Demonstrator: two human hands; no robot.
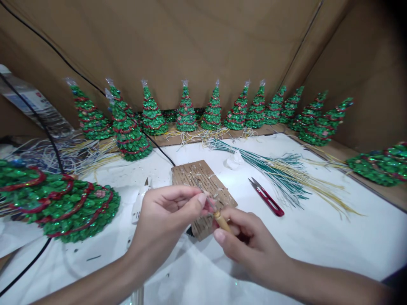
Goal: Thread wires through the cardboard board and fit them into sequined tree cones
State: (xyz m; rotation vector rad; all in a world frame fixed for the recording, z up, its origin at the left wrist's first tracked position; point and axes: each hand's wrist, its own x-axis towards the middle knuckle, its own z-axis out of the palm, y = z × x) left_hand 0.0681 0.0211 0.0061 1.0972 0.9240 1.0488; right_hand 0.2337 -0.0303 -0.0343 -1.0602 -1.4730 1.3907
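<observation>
My right hand (246, 241) is closed around a small tool with a light wooden handle (222, 222), its thin metal shaft pointing up and left. My left hand (173, 216) pinches thumb against fingertips at that shaft's far end; whatever tiny piece it holds there is too small to make out. Below and behind both hands lies a brown cardboard piece (213, 182) with rows of slots or marks and pale bits on it. A white device (138, 203) is partly hidden behind my left wrist.
Red thread snips (266, 197) lie right of the cardboard, near a bundle of green and yellow wires (267, 167) and crumpled white tissue (234, 160). Green decorated trees (185, 110) line the back; a larger one (79, 207) lies left. Black cables and a plastic bottle (34, 101) are at left.
</observation>
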